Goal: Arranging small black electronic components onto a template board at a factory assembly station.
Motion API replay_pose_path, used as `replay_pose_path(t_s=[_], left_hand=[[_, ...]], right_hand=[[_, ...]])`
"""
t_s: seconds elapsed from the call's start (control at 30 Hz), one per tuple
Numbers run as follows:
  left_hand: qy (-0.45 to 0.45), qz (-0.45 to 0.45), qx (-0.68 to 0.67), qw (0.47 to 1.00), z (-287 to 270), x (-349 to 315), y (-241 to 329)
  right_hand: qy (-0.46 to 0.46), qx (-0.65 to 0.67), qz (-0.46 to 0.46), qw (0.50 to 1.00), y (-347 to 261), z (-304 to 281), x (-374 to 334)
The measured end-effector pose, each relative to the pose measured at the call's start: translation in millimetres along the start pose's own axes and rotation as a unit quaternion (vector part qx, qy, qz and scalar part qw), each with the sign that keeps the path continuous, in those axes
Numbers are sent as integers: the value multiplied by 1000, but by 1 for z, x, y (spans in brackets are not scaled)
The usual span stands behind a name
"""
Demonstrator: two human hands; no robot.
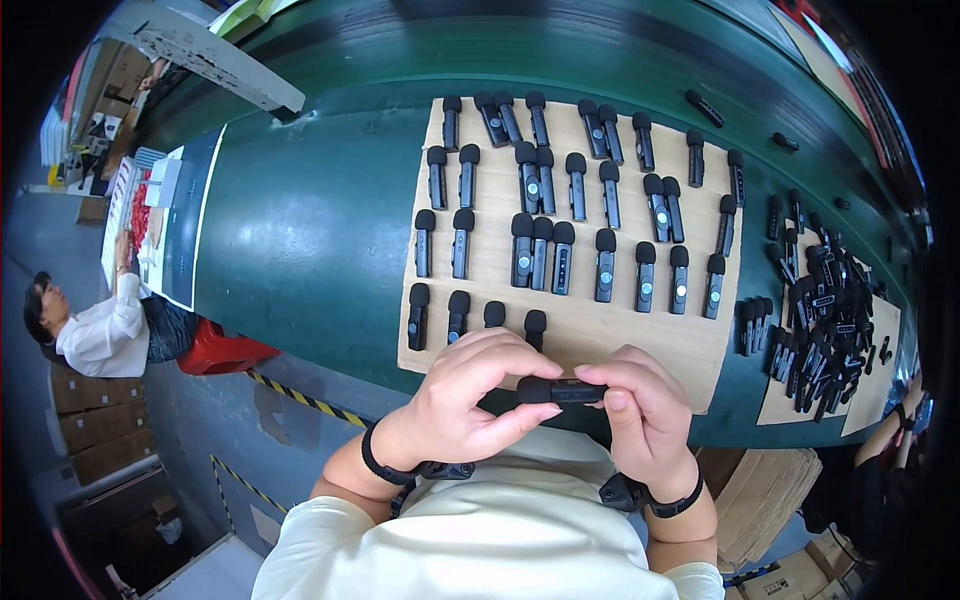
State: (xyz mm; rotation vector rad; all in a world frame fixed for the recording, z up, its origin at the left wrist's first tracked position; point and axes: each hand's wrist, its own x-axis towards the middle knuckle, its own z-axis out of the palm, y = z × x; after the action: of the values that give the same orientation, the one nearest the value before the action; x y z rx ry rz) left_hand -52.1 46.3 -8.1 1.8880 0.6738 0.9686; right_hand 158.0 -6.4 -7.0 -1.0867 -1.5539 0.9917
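Pale shirt behind left hand and right hand, both clamped on a black microphone, cardboard beyond the hands carrying microphone rows, green bench beneath.

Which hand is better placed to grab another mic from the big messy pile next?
Probably the right hand: it's closer to the pile. The left hand also holds the black mic, so could hold it alone.

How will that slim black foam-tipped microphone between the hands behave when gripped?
The slim black foam-tipped microphone is probably stiff along its straight, boxy body, while its matte, rounded foam tip likely squashes. It seems fairly light, since the right hand merely pinches one end.
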Motion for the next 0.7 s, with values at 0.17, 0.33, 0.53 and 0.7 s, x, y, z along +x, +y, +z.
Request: replay_pose_path(t_s=[0.17,0.33,0.53,0.7], left_hand=[[-18,-35,4,999,-2,0,1],[-6,-39,2,999,0,-2,-1],[4,3,-1,1000,1,-2,-5],[-5,5,-3,1000,1,-2,-4]], right_hand=[[21,-52,-50,997,1,3,1],[12,-47,-72,996,5,2,-1],[6,-54,-97,994,4,3,-1],[10,-51,-94,994,4,3,-1]])
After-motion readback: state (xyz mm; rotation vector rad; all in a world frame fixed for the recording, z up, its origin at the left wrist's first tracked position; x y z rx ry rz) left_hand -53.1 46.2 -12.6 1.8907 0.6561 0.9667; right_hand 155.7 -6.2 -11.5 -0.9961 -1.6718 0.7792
